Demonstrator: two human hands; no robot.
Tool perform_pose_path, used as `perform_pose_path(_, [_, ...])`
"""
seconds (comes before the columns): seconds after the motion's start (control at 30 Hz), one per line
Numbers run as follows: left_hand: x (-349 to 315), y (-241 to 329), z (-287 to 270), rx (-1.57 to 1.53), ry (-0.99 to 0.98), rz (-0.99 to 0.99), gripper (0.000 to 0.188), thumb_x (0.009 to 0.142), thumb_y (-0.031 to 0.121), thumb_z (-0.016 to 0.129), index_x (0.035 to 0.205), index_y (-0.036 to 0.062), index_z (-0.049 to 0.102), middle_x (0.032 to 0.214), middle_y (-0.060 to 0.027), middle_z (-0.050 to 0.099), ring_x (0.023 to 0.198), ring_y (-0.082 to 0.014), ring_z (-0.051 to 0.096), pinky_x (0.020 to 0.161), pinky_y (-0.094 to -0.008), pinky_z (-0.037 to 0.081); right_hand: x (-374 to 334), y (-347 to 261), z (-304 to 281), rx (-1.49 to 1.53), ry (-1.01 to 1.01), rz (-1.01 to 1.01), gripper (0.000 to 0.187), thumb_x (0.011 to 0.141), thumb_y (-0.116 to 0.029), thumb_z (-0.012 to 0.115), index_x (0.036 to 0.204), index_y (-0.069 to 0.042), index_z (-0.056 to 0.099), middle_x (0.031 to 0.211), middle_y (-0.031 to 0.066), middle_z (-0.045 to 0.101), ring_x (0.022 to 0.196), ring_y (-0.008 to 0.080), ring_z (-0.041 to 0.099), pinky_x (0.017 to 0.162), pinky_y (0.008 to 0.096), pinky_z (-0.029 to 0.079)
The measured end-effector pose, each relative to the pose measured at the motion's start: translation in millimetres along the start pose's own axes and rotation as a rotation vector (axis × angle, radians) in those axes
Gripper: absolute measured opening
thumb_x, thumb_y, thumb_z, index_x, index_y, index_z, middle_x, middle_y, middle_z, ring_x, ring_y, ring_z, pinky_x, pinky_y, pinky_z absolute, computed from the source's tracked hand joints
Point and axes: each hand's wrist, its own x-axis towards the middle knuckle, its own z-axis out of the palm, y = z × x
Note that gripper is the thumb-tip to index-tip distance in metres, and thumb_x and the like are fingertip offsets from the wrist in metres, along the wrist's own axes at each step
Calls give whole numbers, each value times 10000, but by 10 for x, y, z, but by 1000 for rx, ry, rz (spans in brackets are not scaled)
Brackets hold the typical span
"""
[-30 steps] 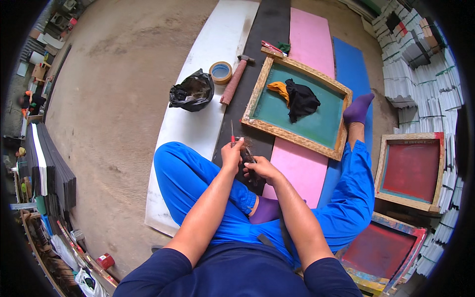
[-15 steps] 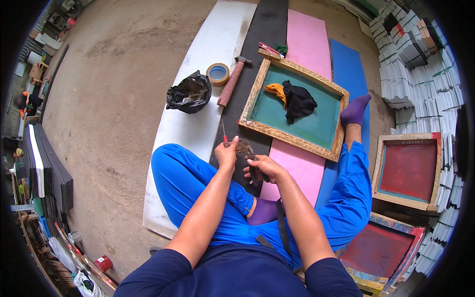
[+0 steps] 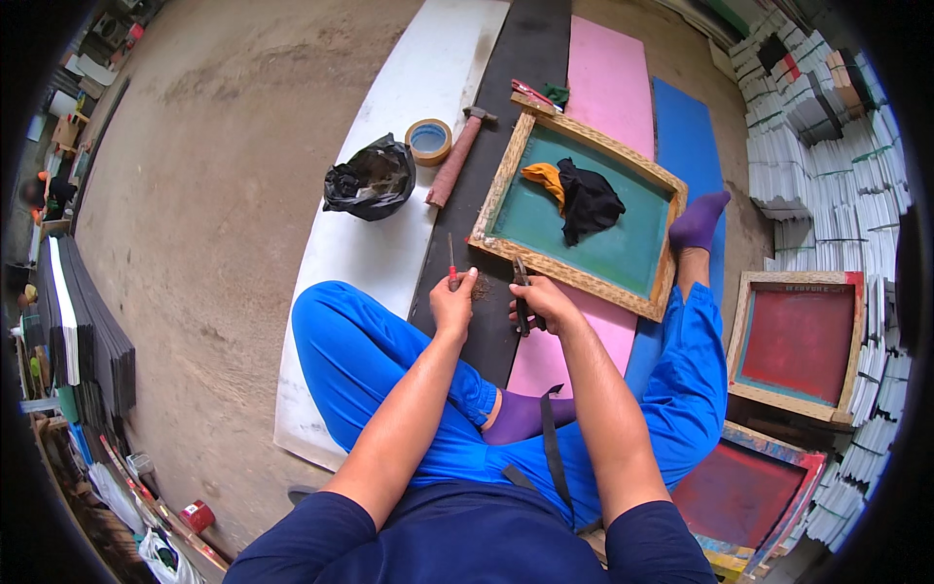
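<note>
My left hand is closed around a screwdriver with a red handle, its thin shaft pointing away from me. In my right hand is a pair of dark-handled pliers, jaws up beside the frame's lower edge. Between the two hands, a little heap of small brown bits lies on the black mat. Just beyond them rests a wooden screen frame with green mesh, a black cloth and an orange cloth on it.
A hammer with a wrapped handle, a tape roll and a black plastic bag lie ahead. Two red-meshed frames, one upper and one lower, stand at right by stacked white sheets. My legs flank the work.
My right hand has moved slightly right and up, and the pliers now point upward. My left hand has shifted a little, with the screwdriver turned more upright.
</note>
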Motion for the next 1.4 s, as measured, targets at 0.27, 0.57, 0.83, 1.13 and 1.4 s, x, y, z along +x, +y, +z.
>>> perform_pose_path(0.27, [24,-11,7,-48,-30,-24,313,872,330,752,894,24,685,627,16,547,404,-71,426,360,-256,320,127,-43,75,-225,120,-64,269,971,-234,550,1080,11,537,779,110,615,706,201,659,592,410,529])
perform_pose_path(0.57, [61,-56,16,-64,-53,-26,323,888,342,731,837,32,654,616,8,541,388,-73,422,353,-257,314,109,51,231,-675,521,-268,360,935,-291,550,1043,47,613,976,319,659,1024,494,604,902,542,465])
perform_pose_path(0.83, [76,-46,22,-136,-82,-83,321,890,334,727,924,23,657,731,-31,630,386,-73,427,351,-242,317,406,421,-33,-40,143,-336,217,954,-236,589,877,-35,557,617,46,583,450,126,554,409,291,432])
perform_pose_path(1.13, [23,-126,-13,-215,-276,-64,251,910,266,706,980,32,648,780,-37,654,404,-63,444,360,-230,317,134,455,300,-92,-93,-286,213,892,-165,651,1031,-11,602,686,45,612,526,138,603,469,282,491])
perform_pose_path(1.4, [21,-190,-62,-171,-215,-60,211,917,234,698,944,33,639,715,-10,616,419,-64,456,373,-236,334,34,462,324,153,-274,-137,280,921,-185,642,1150,-34,587,822,75,668,655,156,659,565,301,545])
